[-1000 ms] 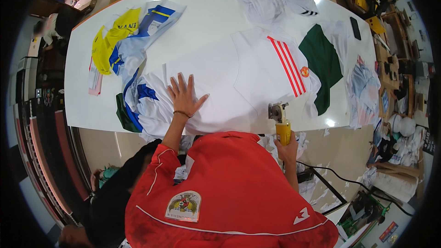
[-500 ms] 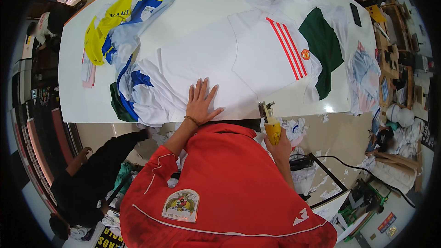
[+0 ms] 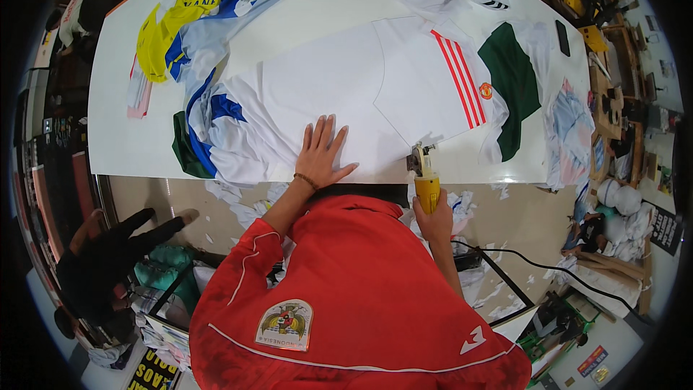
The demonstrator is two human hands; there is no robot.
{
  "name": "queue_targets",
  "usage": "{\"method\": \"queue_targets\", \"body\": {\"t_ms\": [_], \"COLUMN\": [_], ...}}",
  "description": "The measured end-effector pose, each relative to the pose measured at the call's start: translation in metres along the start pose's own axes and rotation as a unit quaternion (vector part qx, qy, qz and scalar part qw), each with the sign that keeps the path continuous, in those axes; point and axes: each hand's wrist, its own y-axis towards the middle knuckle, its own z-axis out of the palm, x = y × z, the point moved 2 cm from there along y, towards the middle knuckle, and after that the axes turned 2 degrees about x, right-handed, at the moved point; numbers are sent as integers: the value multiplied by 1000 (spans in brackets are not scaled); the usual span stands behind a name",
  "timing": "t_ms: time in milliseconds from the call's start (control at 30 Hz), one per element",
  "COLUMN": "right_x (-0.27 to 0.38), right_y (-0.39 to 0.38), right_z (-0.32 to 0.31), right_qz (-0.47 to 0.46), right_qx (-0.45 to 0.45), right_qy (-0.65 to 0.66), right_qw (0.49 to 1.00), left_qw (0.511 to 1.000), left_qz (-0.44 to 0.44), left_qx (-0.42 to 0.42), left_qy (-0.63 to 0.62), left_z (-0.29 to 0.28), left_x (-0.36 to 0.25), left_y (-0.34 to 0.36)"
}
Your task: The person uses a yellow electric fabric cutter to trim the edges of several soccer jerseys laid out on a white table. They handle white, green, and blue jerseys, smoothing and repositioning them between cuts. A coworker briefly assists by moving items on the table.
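Note:
White fabric [image 3: 310,79] is spread over the middle of the table, bunched at its left end. On it, toward the right, a cut outline surrounds a white panel [image 3: 408,76] with red stripes and a round crest. My left hand [image 3: 321,155] lies flat on the fabric near the table's front edge, fingers spread. In my right hand [image 3: 434,220] is a yellow handheld electric fabric cutter [image 3: 426,189], gripped by its body. Its metal head is at the front edge, just by the lower corner of the outline. Whether the blade touches cloth cannot be made out.
The white table [image 3: 119,152] also bears yellow and blue garments [image 3: 162,43], dark green cloth [image 3: 511,90], light crumpled cloth [image 3: 570,130] and a phone [image 3: 562,37]. A black cable [image 3: 538,256] runs off right. Scraps litter the floor; a person in black [image 3: 101,260] is at left.
My right hand has brought the cutter slightly forward, its head now further over the table edge. My left hand stays flat on the fabric. The person in black has moved away leftward.

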Motion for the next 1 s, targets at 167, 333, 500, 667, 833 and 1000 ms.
{"method": "queue_targets", "body": {"t_ms": [167, 333, 500, 667, 833, 1000], "right_x": [4, 13, 9, 12, 9, 16], "right_y": [7, 21, 37, 52, 72, 87], "right_z": [-3, -14, -27, -42, -48, -49], "right_qz": [18, 5, -34, -69, -120, -136], "right_qx": [4, 25, 49, 67, 88, 102], "right_qy": [-10, -31, -54, -89, -97, -122], "right_qw": [1000, 999, 997, 991, 984, 978], "left_qw": [1000, 1000, 1000, 999, 999, 999], "left_qz": [-7, -11, -12, -16, -18, -20], "left_qx": [7, 8, 4, 6, 12, 11], "left_qy": [-10, -13, -20, -32, -32, -34], "left_z": [-2, -1, -1, -2, -1, -3], "left_x": [0, 1, 1, 1, 2, 1], "left_y": [0, 0, -1, -1, 0, -1]}}
